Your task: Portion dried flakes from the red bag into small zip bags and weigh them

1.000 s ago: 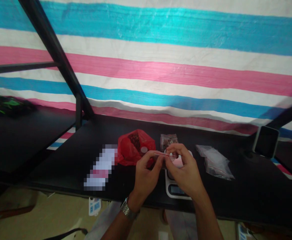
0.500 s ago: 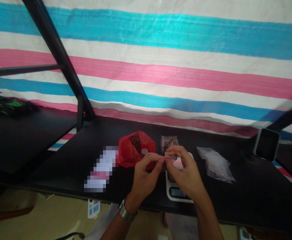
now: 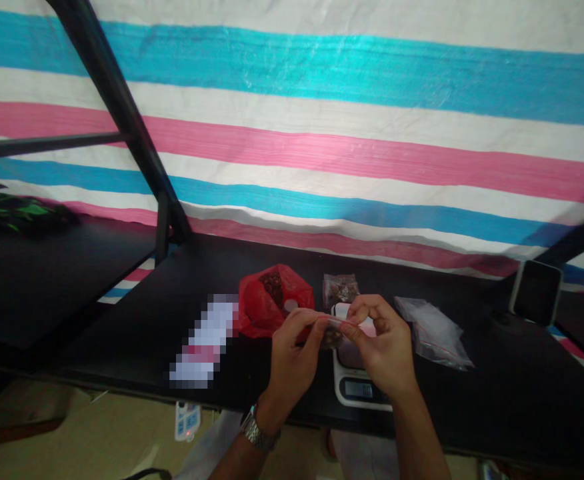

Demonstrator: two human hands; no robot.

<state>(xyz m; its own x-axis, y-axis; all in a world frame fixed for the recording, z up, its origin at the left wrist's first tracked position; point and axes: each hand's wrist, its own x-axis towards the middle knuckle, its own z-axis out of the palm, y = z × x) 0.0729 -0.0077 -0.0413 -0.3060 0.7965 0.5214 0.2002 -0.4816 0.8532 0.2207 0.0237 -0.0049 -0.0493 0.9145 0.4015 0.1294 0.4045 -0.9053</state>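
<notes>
Both hands, left hand and right hand, have fingers pinching a small bag above the scale on the counter.

Backdrop brightly lit, black table dim; soft focus, edges bowed.

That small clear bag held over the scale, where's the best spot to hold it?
By its top edge, pinched at both ends from the near side, as the left hand and right hand do. The small clear bag is limp, its dark contents sag low, so the top strip is the flat part.
</notes>
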